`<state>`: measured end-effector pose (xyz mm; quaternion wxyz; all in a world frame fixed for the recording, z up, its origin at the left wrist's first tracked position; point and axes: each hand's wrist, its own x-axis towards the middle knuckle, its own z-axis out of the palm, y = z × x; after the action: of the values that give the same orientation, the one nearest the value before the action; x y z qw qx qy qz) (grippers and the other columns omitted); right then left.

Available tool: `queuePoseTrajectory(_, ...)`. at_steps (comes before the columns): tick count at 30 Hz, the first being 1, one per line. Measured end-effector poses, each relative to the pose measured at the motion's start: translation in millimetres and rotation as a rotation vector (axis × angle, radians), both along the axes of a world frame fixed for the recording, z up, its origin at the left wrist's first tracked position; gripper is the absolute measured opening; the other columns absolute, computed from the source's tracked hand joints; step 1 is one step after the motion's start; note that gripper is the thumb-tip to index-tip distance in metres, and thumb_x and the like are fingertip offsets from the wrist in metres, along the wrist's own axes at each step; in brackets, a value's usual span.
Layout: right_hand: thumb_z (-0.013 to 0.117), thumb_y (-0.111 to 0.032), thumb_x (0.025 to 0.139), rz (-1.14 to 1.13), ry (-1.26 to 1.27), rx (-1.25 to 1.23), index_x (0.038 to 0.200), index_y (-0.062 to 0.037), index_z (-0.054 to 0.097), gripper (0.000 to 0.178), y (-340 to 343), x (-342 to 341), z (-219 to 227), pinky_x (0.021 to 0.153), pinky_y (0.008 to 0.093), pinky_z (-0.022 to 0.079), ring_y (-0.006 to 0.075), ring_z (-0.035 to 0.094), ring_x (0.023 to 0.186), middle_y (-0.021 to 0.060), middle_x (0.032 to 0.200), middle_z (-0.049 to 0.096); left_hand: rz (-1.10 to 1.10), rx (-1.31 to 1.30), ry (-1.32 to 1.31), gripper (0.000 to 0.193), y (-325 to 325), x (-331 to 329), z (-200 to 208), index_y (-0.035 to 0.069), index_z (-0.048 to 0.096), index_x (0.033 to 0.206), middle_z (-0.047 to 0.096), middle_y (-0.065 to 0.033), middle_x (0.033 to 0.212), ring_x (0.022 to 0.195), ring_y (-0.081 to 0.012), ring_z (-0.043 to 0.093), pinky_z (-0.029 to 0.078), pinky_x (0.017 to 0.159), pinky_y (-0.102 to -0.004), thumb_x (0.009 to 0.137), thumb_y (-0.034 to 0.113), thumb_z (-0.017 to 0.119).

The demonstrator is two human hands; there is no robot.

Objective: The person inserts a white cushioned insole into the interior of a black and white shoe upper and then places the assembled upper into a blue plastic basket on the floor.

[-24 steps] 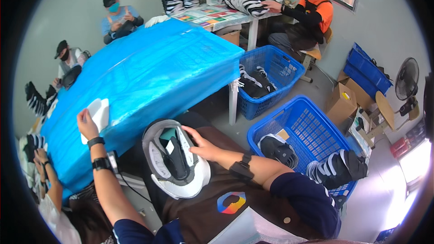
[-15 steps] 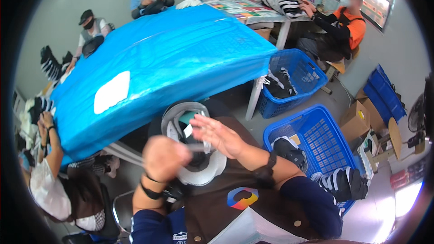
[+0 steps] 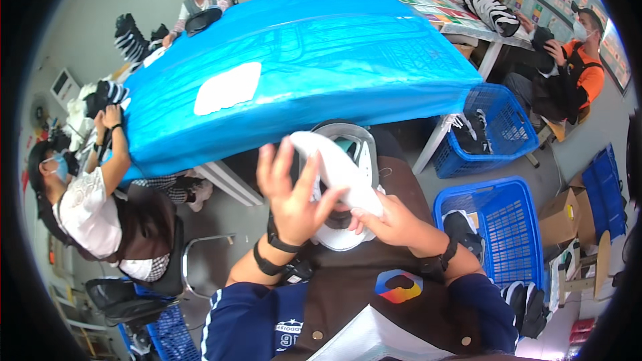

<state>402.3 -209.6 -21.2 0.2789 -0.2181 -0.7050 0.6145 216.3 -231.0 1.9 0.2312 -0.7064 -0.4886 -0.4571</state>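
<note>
My right hand (image 3: 396,225) grips the lower end of a white curved flat piece (image 3: 342,175), shaped like a cap's brim, between thumb and fingers. The piece is held tilted up in front of me. My left hand (image 3: 293,195) is open beside it with fingers spread; its thumb reaches the piece's edge, and I cannot tell whether it touches. Below the hands, a cap (image 3: 365,142) with a pale inner band lies upturned on my lap, partly covered by the white piece. A white brim-like part (image 3: 342,238) shows under my right hand.
A table under a blue sheet (image 3: 301,60) stands ahead, with a white patch (image 3: 229,88) on it. Blue baskets (image 3: 491,190) (image 3: 491,97) at the right hold dark items. Co-workers sit around the table; cardboard boxes (image 3: 565,217) stand far right. A chair (image 3: 207,261) is at left.
The white piece now shows broadly in my right hand, whose fingers were spread before. My left hand has opened from a blurred fist. The whole view has shifted, moving the scene rightward.
</note>
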Motion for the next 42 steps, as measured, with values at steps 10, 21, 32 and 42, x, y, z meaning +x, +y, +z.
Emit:
queuePoseTrajectory(10, 0.055, 0.000, 0.070, 0.124, -0.118, 0.594, 0.106, -0.0042, 0.054, 0.036, 3.4, 3.3, 10.0, 0.067, 0.0353, 0.047, 0.0309, 0.057, 0.077, 0.0146, 0.085, 0.059, -0.819, -0.587, -0.305, 0.077, 5.8, 7.6, -13.5, 0.001, 0.044, 0.115, 0.055, -0.0156, 0.107, 0.098, -0.0269, 0.055, 0.035, 0.091, -0.0358, 0.054, 0.033, 0.079)
queuePoseTrajectory(21, 0.076, -0.010, 0.063, -0.308, 0.192, 0.255, 0.131, -0.0024, 0.026, 0.085, -5.1, -14.7, 2.3, 0.095, 0.0361, 0.036, 0.0245, 0.039, 0.117, 0.0185, 0.127, 0.037, -0.844, -0.623, -0.943, 0.064, 10.1, 5.4, -33.6, -0.003, 0.052, 0.102, 0.051, -0.0116, 0.104, 0.093, -0.0203, 0.051, 0.039, 0.082, -0.0314, 0.063, 0.044, 0.071)
queuePoseTrajectory(32, 0.064, 0.002, 0.072, -0.256, 0.421, 0.072, 0.122, 0.0050, 0.038, 0.056, -5.9, -12.4, -6.7, 0.088, 0.0290, 0.042, 0.0181, 0.051, 0.103, 0.0164, 0.114, 0.050, -0.785, -0.466, -1.087, 0.053, 0.8, 9.4, -44.8, -0.001, 0.043, 0.107, 0.052, -0.0083, 0.098, 0.089, -0.0149, 0.052, 0.043, 0.077, -0.0270, 0.070, 0.026, 0.070)
queuePoseTrajectory(42, 0.055, 0.004, 0.079, -0.419, 0.433, 0.107, 0.112, 0.0054, 0.049, 0.034, -12.9, -14.1, -6.1, 0.076, 0.0257, 0.048, 0.0154, 0.059, 0.088, 0.0141, 0.098, 0.060, -0.834, -0.639, -1.114, 0.040, 3.7, 10.5, -41.9, -0.002, 0.052, 0.096, 0.058, -0.0075, 0.087, 0.080, -0.0132, 0.056, 0.044, 0.071, -0.0250, 0.074, 0.028, 0.066)
